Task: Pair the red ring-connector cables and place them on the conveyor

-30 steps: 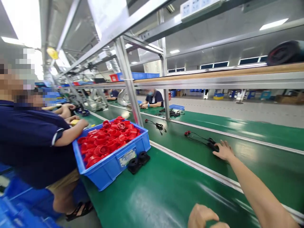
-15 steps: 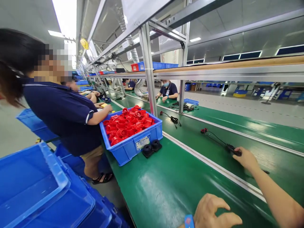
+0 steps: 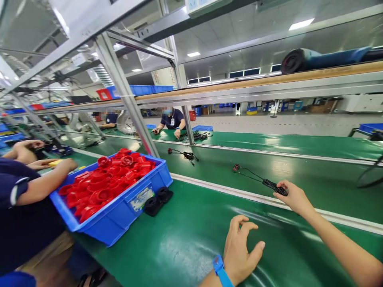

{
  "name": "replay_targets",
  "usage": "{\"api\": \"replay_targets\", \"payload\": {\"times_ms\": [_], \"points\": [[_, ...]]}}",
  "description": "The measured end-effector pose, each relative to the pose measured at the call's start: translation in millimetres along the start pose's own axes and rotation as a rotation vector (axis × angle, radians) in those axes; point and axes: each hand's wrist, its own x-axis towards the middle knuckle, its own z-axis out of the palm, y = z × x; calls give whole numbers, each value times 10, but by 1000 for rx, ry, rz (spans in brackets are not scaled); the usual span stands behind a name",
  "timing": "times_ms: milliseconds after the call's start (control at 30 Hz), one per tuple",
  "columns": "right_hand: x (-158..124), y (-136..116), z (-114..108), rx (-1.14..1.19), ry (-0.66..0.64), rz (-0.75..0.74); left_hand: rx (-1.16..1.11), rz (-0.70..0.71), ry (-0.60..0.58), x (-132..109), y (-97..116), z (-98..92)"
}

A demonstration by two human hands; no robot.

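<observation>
My right hand (image 3: 291,196) grips a bundled black cable (image 3: 271,184) between thumb and fingers, over the green conveyor belt. A thin lead runs from the bundle to a small red-and-black end piece (image 3: 236,168) lying on the belt. My left hand (image 3: 241,249), with a blue wrist strap (image 3: 220,266), hovers over the near green bench top. Its fingers are spread and curved, with nothing in them. Farther left on the belt lies another bundled cable (image 3: 189,156) with a similar red end.
A blue bin (image 3: 119,217) heaped with red plastic parts (image 3: 104,179) stands on the bench at left. Black round-topped parts (image 3: 158,200) sit beside it. A co-worker's arm (image 3: 44,181) reaches past the bin. A metal post (image 3: 128,95) rises behind it, carrying a shelf (image 3: 239,93).
My view has swung to the right. My left hand has come up farther into view, still open. My right hand keeps hold of the cable, now nearer the belt's white edge rail.
</observation>
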Motion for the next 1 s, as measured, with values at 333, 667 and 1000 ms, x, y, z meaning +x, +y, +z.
{"api": "replay_targets", "payload": {"times_ms": [333,667,1000], "points": [[-895,608,-461,549,109,449,448,-116,-301,1351,-652,428],[-905,952,-499,367,-60,388,631,-70,-442,2388,-852,896],[-906,1073,-723,-127,-165,352,774,-6,-648,2574,-698,960]]}}
